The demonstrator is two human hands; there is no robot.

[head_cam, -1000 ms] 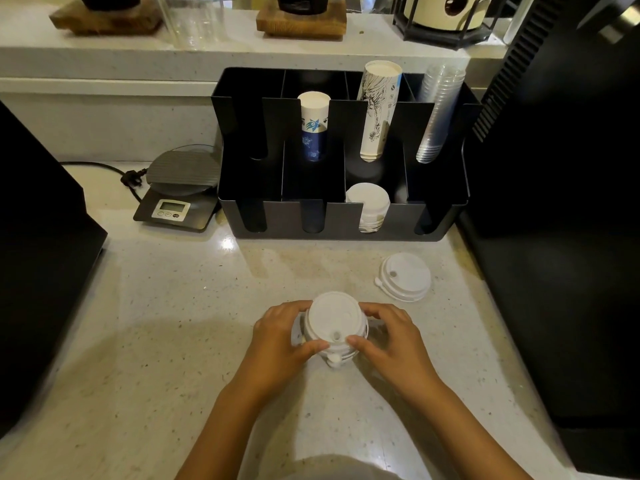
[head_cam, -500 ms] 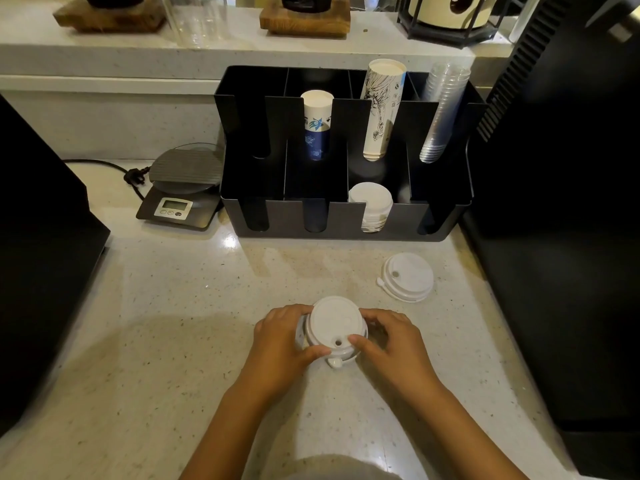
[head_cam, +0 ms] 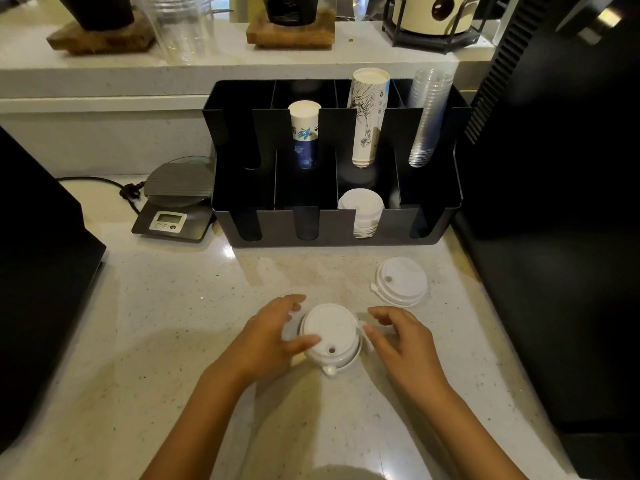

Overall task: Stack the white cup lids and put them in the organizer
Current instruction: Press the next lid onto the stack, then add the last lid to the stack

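Note:
A short stack of white cup lids (head_cam: 329,332) sits on the speckled counter in front of me. My left hand (head_cam: 266,337) grips it, thumb on the top lid and fingers curled round the far left side. My right hand (head_cam: 401,337) hovers just right of the stack, fingers spread, holding nothing. Another white lid stack (head_cam: 401,280) lies alone further back and to the right. The black organizer (head_cam: 273,226) stands behind, with a pile of white lids (head_cam: 362,209) in its third front compartment.
The organizer's back row holds blue-printed paper cups (head_cam: 304,133), tall white paper cups (head_cam: 367,116) and clear plastic cups (head_cam: 427,116). A digital scale (head_cam: 176,199) sits left of it. Large black machines flank the counter on the right (head_cam: 554,202) and left (head_cam: 34,254).
My right hand has come off the lid stack and opened beside it. The left hand keeps its hold, and the stack has turned slightly.

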